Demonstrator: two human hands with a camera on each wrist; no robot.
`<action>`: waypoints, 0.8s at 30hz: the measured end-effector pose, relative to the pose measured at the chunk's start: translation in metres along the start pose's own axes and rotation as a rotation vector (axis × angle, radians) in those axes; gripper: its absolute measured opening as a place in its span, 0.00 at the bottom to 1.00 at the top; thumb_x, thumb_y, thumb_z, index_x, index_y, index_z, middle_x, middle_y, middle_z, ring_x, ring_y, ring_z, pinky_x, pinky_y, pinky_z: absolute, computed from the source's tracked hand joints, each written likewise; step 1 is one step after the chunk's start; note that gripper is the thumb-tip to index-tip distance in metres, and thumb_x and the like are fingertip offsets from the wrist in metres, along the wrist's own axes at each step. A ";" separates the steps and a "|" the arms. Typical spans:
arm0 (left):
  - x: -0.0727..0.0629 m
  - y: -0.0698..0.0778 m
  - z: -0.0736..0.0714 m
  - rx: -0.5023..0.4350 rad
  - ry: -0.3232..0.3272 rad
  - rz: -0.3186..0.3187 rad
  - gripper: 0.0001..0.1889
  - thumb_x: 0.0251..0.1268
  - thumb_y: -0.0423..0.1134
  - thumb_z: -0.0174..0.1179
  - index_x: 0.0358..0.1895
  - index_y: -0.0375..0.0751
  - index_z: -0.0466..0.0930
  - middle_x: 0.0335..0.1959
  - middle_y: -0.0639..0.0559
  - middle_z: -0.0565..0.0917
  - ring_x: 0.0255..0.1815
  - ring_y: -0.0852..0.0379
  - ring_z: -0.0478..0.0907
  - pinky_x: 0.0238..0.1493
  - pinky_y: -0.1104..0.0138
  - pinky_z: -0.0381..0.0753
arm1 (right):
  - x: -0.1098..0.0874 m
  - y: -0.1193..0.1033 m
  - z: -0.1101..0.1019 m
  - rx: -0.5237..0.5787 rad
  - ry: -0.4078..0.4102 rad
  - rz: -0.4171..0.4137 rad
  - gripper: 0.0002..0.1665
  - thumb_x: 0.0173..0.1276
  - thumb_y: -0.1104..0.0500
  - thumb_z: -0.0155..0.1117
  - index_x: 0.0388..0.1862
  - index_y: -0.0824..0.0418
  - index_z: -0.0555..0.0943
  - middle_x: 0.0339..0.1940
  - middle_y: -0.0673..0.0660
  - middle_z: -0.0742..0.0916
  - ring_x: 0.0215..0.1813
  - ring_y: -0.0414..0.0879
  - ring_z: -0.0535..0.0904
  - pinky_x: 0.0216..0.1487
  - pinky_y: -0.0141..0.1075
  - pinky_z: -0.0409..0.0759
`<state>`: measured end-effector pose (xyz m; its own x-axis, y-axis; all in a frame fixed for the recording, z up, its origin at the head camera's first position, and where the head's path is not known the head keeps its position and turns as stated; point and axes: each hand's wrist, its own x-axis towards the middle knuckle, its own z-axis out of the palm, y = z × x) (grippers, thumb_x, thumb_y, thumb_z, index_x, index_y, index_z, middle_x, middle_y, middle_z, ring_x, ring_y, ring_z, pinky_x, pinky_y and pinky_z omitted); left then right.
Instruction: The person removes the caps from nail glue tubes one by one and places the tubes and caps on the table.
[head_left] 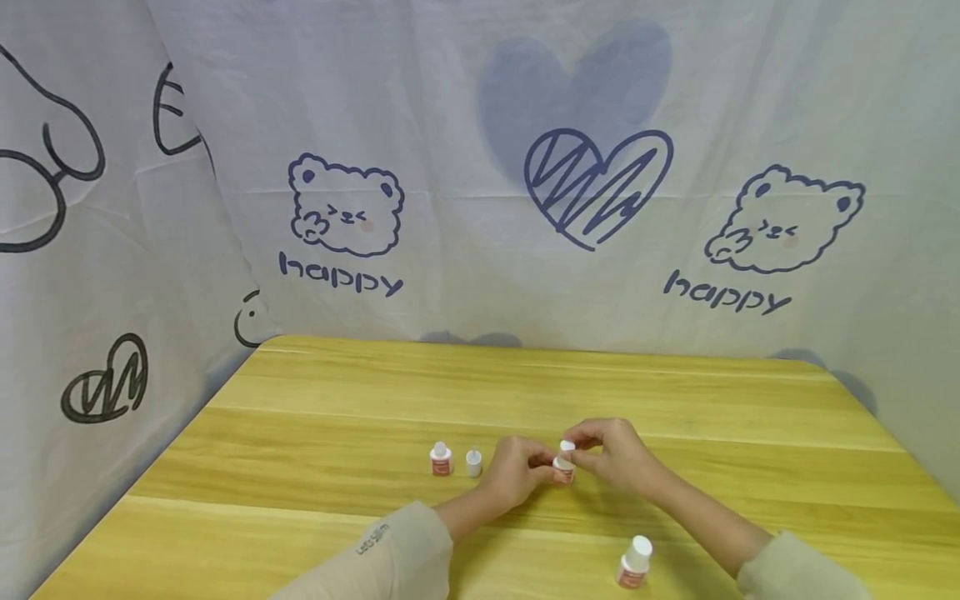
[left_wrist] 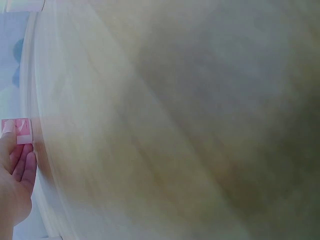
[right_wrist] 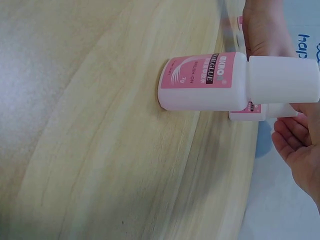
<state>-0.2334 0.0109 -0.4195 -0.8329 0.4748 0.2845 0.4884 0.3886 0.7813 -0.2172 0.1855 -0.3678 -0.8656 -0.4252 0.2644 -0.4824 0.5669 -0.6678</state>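
White cap (head_left: 567, 447), pinched by the right hand (head_left: 613, 456) at the frame's lower centre, could drag the bottle (head_left: 563, 475) over if the left hand (head_left: 514, 475), pinching it, slackens.

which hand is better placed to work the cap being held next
The right hand, I'd judge: it pinches the white cap, while the left hand holds the bottle beneath.

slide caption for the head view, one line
Left hand holds a small bottle while the right hand pinches its white cap; a capped bottle stands in the foreground.
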 end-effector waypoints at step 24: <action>-0.001 0.001 0.001 -0.014 0.048 0.033 0.06 0.50 0.32 0.67 0.30 0.31 0.86 0.29 0.42 0.87 0.30 0.57 0.83 0.31 0.81 0.76 | -0.002 0.001 0.011 -0.064 0.174 0.019 0.03 0.54 0.65 0.70 0.29 0.62 0.84 0.30 0.54 0.88 0.34 0.44 0.82 0.38 0.37 0.83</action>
<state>-0.2317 0.0112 -0.4194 -0.8278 0.4489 0.3364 0.5126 0.3618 0.7787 -0.2148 0.1792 -0.3768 -0.8819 -0.2893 0.3722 -0.4689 0.6200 -0.6291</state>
